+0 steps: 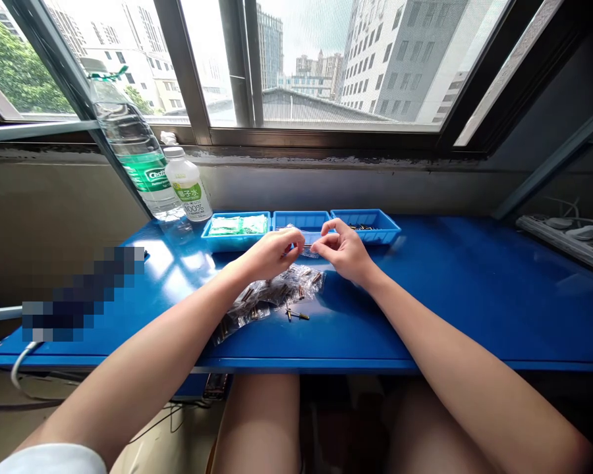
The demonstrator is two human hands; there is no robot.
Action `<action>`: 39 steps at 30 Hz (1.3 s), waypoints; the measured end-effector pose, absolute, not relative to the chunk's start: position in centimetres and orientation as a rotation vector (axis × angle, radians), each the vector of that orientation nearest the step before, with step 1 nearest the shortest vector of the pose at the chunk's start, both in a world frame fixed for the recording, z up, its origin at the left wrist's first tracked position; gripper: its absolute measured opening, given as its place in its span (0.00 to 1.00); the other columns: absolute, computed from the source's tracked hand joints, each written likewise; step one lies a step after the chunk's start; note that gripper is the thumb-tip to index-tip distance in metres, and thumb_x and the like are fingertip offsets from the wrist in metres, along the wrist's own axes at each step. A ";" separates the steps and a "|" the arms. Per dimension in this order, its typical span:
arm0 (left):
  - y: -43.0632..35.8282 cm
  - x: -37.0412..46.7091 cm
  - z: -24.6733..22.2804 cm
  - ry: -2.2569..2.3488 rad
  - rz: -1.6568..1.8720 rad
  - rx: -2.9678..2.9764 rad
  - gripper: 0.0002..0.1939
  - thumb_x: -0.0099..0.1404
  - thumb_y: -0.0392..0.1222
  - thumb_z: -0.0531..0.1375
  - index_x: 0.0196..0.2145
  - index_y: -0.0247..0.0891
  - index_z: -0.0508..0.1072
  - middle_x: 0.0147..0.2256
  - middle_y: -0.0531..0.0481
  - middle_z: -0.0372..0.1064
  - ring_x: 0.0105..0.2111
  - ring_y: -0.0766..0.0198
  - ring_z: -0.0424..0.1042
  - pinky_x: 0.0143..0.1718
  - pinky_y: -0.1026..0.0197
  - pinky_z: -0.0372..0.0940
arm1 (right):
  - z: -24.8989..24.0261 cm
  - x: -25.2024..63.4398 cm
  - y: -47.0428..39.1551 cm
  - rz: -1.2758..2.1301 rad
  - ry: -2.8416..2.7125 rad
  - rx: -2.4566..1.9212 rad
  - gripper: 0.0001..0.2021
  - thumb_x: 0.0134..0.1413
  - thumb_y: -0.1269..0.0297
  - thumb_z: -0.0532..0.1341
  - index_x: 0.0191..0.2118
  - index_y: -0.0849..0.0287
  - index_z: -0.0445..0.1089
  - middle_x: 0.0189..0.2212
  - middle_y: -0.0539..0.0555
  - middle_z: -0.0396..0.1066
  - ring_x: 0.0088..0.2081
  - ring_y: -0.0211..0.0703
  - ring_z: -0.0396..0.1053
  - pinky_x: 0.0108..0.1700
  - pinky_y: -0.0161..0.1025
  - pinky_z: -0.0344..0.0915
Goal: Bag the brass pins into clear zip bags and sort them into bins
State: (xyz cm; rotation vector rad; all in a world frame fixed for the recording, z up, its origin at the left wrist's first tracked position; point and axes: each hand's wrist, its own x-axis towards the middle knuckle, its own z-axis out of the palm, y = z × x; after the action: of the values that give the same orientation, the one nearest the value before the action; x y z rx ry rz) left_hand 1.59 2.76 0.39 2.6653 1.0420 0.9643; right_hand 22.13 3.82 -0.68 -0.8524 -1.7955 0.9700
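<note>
The left hand (282,250) and right hand (344,255) seem to pinch a small clear bag (310,253) between them, above the bench (474,296); a slack fingertip grip could drop it among the bagged fasteners (286,288).

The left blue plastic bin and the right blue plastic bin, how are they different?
The left blue plastic bin holds green-and-white packets; the right blue plastic bin holds small dark pieces. The left bin looks fuller; the right bin shows more bare inside. Both are open-topped.
</note>
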 end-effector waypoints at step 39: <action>3.8 0.5 0.3 1.518 0.951 2.712 0.15 0.66 0.39 0.54 0.50 0.37 0.70 0.52 0.42 0.69 0.52 0.50 0.67 0.53 0.46 0.61 | -1.1 22.5 4.8 0.002 -2.286 -1.328 0.35 0.55 0.56 0.57 0.68 0.62 0.54 0.65 0.59 0.58 0.65 0.66 0.47 0.60 0.62 0.48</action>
State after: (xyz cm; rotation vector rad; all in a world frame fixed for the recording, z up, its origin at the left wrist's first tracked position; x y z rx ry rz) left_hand 0.51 3.84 0.27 2.7120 1.5180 0.9513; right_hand 22.52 4.81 -1.09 -1.3283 -2.2859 0.0019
